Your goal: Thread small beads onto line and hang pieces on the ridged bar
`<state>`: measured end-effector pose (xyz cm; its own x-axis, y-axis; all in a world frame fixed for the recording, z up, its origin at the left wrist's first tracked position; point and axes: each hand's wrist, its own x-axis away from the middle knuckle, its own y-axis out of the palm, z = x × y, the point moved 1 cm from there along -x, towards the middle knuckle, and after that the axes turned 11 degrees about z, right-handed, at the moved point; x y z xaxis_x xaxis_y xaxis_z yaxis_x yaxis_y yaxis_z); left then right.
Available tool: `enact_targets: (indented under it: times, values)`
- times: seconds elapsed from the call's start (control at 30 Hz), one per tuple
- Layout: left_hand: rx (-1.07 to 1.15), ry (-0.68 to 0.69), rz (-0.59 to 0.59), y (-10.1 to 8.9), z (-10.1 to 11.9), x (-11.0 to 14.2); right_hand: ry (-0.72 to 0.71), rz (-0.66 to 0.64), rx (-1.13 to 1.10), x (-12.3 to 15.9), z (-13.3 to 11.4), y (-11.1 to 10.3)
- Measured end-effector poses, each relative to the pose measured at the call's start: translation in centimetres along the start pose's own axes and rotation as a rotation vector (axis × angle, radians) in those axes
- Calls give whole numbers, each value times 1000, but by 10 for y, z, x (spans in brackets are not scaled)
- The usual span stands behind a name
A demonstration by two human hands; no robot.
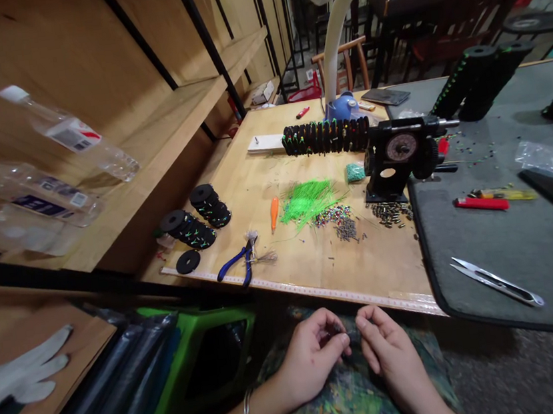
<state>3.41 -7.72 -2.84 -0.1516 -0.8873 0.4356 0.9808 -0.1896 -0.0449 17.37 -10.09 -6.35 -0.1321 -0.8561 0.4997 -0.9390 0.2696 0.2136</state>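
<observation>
Over my lap, just in front of the table edge, my left hand [317,353] is closed with thumb and forefinger pressed together. Beside it, my right hand [387,344] is closed in a similar pinch, its fingertips facing the left ones across a narrow gap. Whatever the fingers hold is too small or thin to make out. On the table beyond them lie bright green strands [308,200], a heap of mixed coloured beads [335,214], small grey metal pieces [346,229] and brass-coloured pieces [392,213]. Blue-handled pliers [247,257] rest near the front edge.
A black hand-cranked winder [398,155] carries a row of black foam spools [326,136]. More spools [188,230] stand at the left. Thread snips [497,282] and a red lighter [480,204] lie on the grey mat [462,238]. A lamp [334,45] rises behind.
</observation>
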Motion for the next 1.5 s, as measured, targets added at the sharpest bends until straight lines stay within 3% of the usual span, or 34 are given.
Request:
enact_targets:
  times: [0.43,0.73,1.17,1.5]
  values:
    - [30,-22,-39,0,-3,-1,-60,-16,6,1,3,4]
    - [87,-30,-65,0,-2,1,-93,51,8,3,0,7]
    - [50,-56,-37,-2,-2,-7,-119,50,36,8,1,10]
    - [-120,85,96,-4,1,-5,-112,-47,101,5,6,10]
